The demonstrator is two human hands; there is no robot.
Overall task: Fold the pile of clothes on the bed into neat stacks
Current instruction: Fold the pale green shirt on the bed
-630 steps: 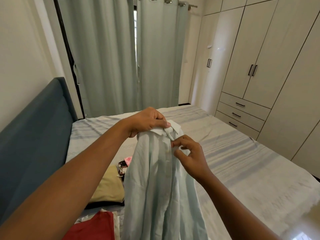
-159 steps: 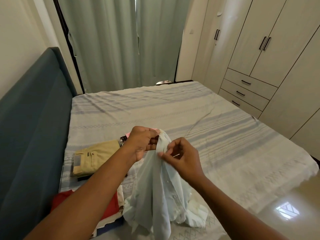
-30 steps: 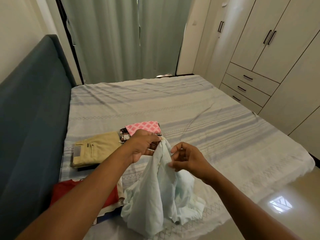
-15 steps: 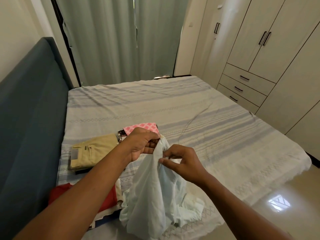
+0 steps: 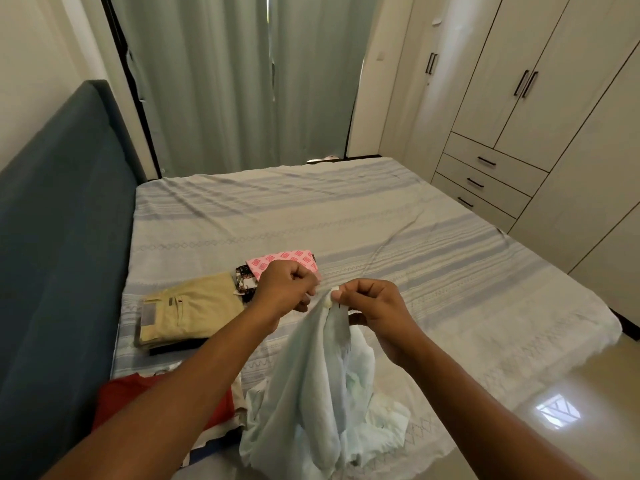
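A pale blue shirt (image 5: 311,393) hangs from both my hands, its lower part crumpled on the near edge of the bed (image 5: 381,216). My left hand (image 5: 285,289) grips the shirt's top edge with curled fingers. My right hand (image 5: 374,303) pinches the same edge just to the right. Folded tan trousers (image 5: 188,310) lie on a dark garment to the left. A pink patterned cloth (image 5: 285,259) and a dark printed piece (image 5: 244,280) lie behind my left hand. A red garment (image 5: 121,396) sits at the near left, partly hidden by my forearm.
A dark teal headboard (image 5: 59,237) runs along the left of the bed. Pale green curtains (image 5: 235,81) hang at the far end. A wardrobe with drawers (image 5: 502,133) lines the right wall. Shiny floor (image 5: 554,403) lies right of the bed.
My hands have drawn slightly apart along the shirt's top edge. The right hand has shifted right and now pinches the edge higher. The shirt still hangs between them.
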